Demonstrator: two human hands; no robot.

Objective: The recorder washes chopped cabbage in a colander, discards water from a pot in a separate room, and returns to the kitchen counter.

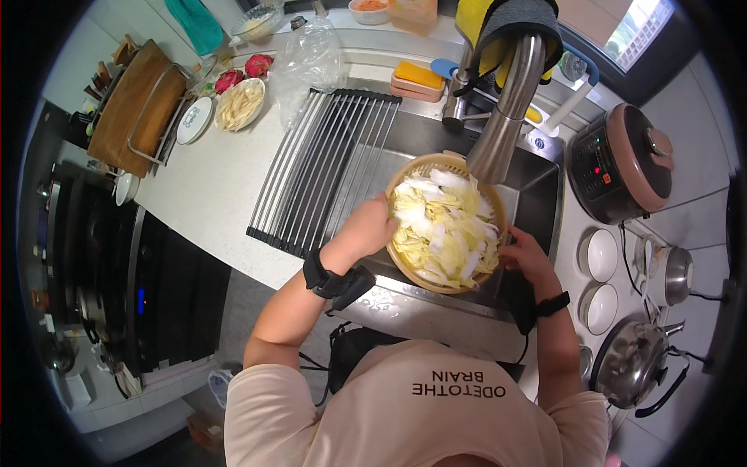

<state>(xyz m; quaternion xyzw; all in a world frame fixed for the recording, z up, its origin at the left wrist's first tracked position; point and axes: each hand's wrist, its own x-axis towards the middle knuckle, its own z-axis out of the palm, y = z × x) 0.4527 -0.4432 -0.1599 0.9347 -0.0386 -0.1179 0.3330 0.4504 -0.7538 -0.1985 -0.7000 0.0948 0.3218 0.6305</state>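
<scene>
A round tan plastic colander (399, 260) full of cut napa cabbage (440, 227) is held over the steel sink (528, 204). My left hand (370, 225) grips its rim on the left, with the thumb towards the leaves. On the right side my right hand (525, 254) holds the rim, its fingertips close to the cabbage. The steel faucet (496, 140) reaches down over the far right part of the colander; yellow and grey cloths (522, 23) hang on it. What lies under the colander is hidden.
A roll-up drying rack (327, 169) spans the sink's left part. Right of the sink stand an electric pressure cooker (621, 163), two white bowls (601, 255) and a kettle (630, 365). Sponges (417, 79) lie behind the sink. Dragon fruit (258, 66) and a sliced-food bowl (240, 105) sit at the back left.
</scene>
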